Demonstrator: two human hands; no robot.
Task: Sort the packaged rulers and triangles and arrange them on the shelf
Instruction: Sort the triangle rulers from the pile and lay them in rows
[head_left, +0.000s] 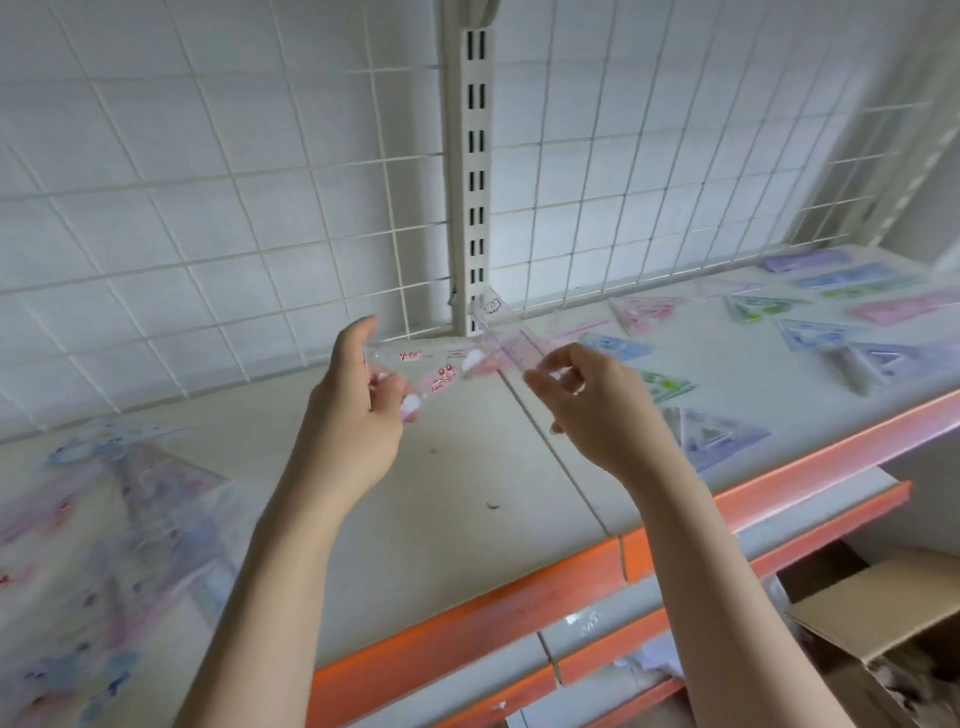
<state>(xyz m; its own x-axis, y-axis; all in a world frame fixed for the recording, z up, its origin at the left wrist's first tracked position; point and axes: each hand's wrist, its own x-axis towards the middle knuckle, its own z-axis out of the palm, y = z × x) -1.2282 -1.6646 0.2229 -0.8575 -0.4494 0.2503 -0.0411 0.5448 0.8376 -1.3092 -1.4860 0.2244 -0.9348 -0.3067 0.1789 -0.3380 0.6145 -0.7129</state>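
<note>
My left hand (358, 395) pinches a triangle (426, 374), my right hand (582, 395) a ruler (506, 340) angled away toward the shelf's (467, 519) back.

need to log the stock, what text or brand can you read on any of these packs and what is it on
Nothing reads cleanly.
Clear triangle pack in the left hand: a red brand mark and small print, too blurred to read.
Pink ruler in the right hand: a line of print along it, too small to read.
Packs lying on the shelf: only coloured pictures, blurred.
</note>
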